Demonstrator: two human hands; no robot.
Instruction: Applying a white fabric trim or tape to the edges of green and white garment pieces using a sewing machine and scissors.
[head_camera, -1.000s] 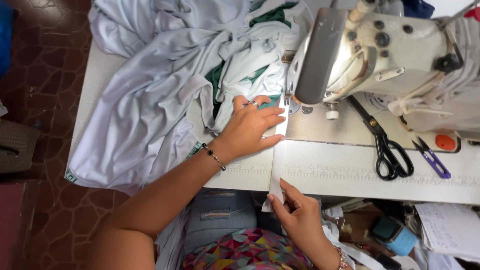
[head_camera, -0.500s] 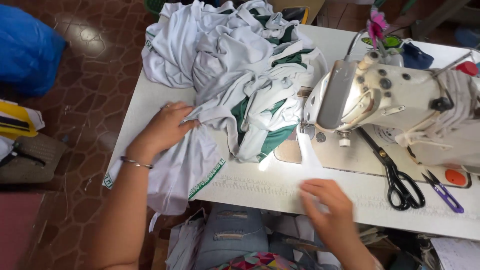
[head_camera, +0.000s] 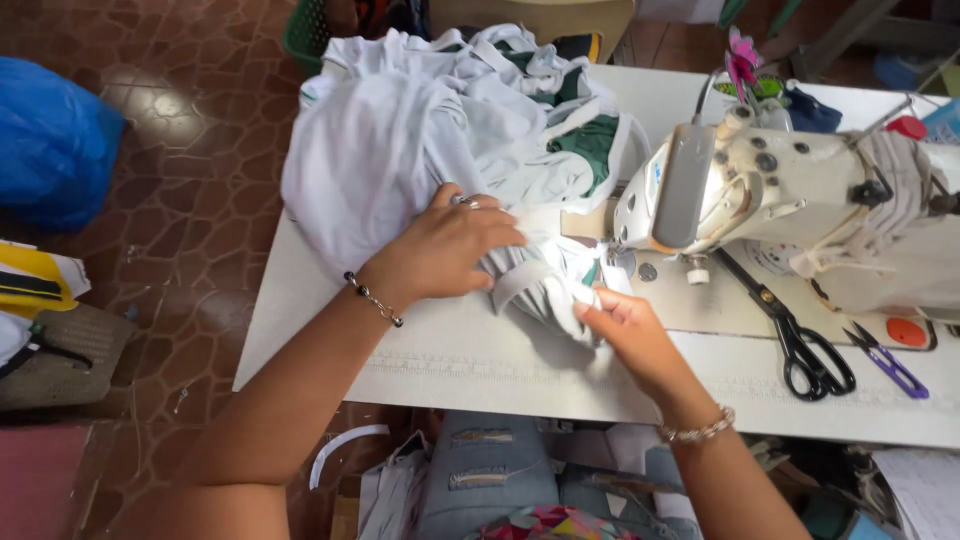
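- Left hand (head_camera: 450, 245) lies flat on the white garment (head_camera: 400, 160), fingers spread a bit & curled over a bunched fold, pressing it down on the table (head_camera: 330, 340). Bead bracelet on that wrist, ring on one finger.
- Right hand (head_camera: 625, 325) is at the garment's near edge, just in front of the sewing machine (head_camera: 790, 200); thumb & fingertips pinched tight on a small bit of white cloth w/ a green edge.
- Garment: big heap of white fabric w/ green trim, piled over the table's far left part, trailing down to the spot between both hands, close by the machine's needle end. Can't tell if any of it is under the presser foot.
- Machine is cream-coloured, standing on the table's right half, lamp lit at the needle end.
- Black-handled scissors (head_camera: 795, 335) lie flat on the table just right of the right hand, not touching it.
- Small purple snips (head_camera: 888, 362) lie further right, beside the scissors, near an orange-red round patch by the machine base.
- Blue bag (head_camera: 55, 140) on the tiled floor, far left, well apart from the table.
- Person's lap in ripped jeans shows below the table edge.
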